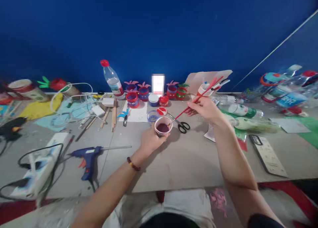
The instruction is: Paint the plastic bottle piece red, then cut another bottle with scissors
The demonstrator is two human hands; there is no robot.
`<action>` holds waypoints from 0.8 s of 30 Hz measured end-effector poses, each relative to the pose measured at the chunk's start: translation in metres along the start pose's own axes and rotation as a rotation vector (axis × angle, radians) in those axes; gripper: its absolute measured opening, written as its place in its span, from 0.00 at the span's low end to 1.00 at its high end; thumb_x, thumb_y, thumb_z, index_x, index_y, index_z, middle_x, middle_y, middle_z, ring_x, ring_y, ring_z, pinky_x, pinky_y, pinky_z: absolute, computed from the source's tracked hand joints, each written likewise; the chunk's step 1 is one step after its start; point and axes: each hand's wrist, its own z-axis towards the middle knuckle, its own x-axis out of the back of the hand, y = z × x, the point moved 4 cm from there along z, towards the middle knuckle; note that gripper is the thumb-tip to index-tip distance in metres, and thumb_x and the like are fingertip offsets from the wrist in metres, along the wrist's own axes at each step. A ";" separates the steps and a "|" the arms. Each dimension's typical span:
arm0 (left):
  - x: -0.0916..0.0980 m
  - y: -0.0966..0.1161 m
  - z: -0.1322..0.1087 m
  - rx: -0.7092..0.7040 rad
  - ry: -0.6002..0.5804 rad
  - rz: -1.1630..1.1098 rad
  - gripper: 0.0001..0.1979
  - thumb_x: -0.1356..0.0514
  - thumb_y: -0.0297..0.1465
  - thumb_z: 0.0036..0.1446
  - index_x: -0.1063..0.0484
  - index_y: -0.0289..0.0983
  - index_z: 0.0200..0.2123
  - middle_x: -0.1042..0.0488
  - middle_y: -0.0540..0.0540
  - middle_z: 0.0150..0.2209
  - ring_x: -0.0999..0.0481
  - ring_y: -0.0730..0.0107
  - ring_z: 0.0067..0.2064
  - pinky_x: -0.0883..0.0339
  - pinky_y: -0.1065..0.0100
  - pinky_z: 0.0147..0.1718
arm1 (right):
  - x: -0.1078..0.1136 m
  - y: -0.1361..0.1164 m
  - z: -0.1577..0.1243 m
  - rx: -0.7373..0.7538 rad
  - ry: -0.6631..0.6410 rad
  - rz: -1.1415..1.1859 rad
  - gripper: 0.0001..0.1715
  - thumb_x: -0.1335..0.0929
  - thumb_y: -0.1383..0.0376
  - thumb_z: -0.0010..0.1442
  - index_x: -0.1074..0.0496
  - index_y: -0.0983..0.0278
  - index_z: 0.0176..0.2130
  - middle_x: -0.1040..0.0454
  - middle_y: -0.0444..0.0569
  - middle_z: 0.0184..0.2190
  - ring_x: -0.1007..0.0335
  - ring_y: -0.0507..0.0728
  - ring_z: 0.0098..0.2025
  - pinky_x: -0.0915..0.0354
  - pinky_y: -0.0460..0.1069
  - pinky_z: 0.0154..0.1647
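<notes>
My left hand (149, 140) is closed round a small clear cup (163, 126) holding dark purple paint, lifted slightly above the grey table (188, 161). My right hand (204, 109) pinches a long red brush (196, 100) whose tip dips into the cup. The brush slants up to the right, past my fingers. Black scissors (183, 125) lie just right of the cup.
A blue glue gun (90, 155) lies at left near a white power strip (37, 171) and cables. Red and blue decorated pots (142, 94), paint jars and a plastic bottle (113, 79) stand at the back. More bottles (244, 111) and a dark card (268, 155) lie at right.
</notes>
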 end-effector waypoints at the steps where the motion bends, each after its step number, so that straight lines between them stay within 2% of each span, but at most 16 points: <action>1: 0.000 0.000 0.000 0.000 0.000 -0.003 0.28 0.37 0.51 0.55 0.30 0.39 0.53 0.19 0.44 0.44 0.19 0.52 0.46 0.32 0.63 0.36 | 0.000 0.001 0.000 -0.002 -0.001 -0.005 0.16 0.25 0.62 0.58 0.34 0.61 0.27 0.19 0.47 0.22 0.21 0.54 0.23 0.23 0.46 0.27; 12: 0.001 0.002 0.000 0.006 0.007 -0.014 0.28 0.36 0.51 0.55 0.29 0.39 0.51 0.19 0.44 0.43 0.19 0.53 0.46 0.34 0.65 0.35 | 0.005 -0.003 -0.006 0.032 -0.005 -0.091 0.17 0.23 0.58 0.54 0.31 0.61 0.26 0.20 0.48 0.23 0.19 0.57 0.28 0.20 0.53 0.36; 24: -0.003 -0.001 0.001 0.003 0.006 -0.008 0.28 0.36 0.51 0.54 0.30 0.40 0.52 0.18 0.45 0.42 0.19 0.53 0.44 0.35 0.65 0.34 | 0.008 -0.003 -0.008 0.067 -0.018 -0.128 0.19 0.23 0.54 0.53 0.31 0.61 0.25 0.19 0.48 0.24 0.20 0.57 0.28 0.21 0.51 0.33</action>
